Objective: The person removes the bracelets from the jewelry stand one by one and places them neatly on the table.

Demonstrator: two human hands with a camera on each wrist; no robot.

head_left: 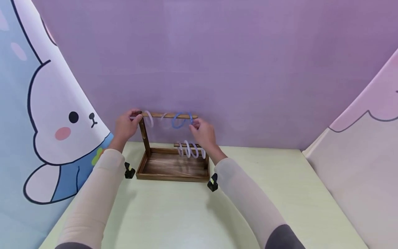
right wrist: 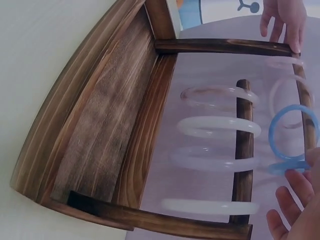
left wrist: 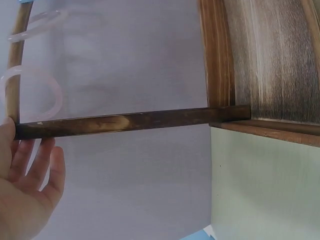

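A dark wooden bangle rack (head_left: 145, 136) stands on the table, with a tray base (head_left: 171, 178) and two horizontal bars. My left hand (head_left: 125, 126) pinches the rack's upper left corner, thumb in front and fingers behind. At the free right end of the upper bar (head_left: 157, 115), my right hand (head_left: 205, 133) pinches a blue bangle (right wrist: 282, 166) between thumb and fingers. Another blue bangle (right wrist: 272, 137) hangs just left of it. Farther left on that bar are pale pink, see-through bangles (left wrist: 59, 95). The lower bar (right wrist: 243, 190) carries several white and pale bangles (right wrist: 215, 121).
The pale green table (head_left: 168, 211) extends in front of the rack and to its right. A purple cloth backdrop (head_left: 217, 69) hangs close behind. At the left is a cloth with a cartoon rabbit (head_left: 56, 103). Small black wrist devices (head_left: 212, 183) sit under the sleeves.
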